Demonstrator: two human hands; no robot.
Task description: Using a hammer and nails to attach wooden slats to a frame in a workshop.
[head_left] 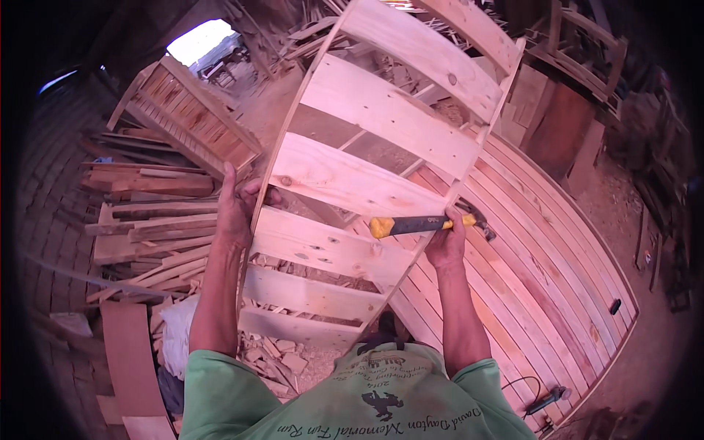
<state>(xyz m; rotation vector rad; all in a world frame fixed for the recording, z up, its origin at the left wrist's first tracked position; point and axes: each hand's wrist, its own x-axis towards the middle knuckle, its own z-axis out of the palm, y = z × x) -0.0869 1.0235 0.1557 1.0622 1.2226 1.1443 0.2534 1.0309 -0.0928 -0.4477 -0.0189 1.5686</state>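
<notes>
A long slatted wooden frame (pixel 359 172) of pale planks stands in front of me, tilted, with gaps between its slats. My left hand (pixel 236 213) grips its left rail, thumb on the outside and fingers curled round behind. Against the right rail, my right hand (pixel 447 243) is closed round a hammer (pixel 411 225) with a black and yellow handle. The handle lies across the frame's right edge, its yellow end to the left. The dark metal head shows beyond my fingers, on the right. Whether these fingers also grip the rail is hard to see.
To the right lies a large slatted wooden panel (pixel 528 257), bearing a corded power tool (pixel 548 400) and a small black object (pixel 615 306). Stacked boards (pixel 158 220) and a slatted wooden piece (pixel 192 114) are at left. Wood scraps (pixel 282 359) litter the floor.
</notes>
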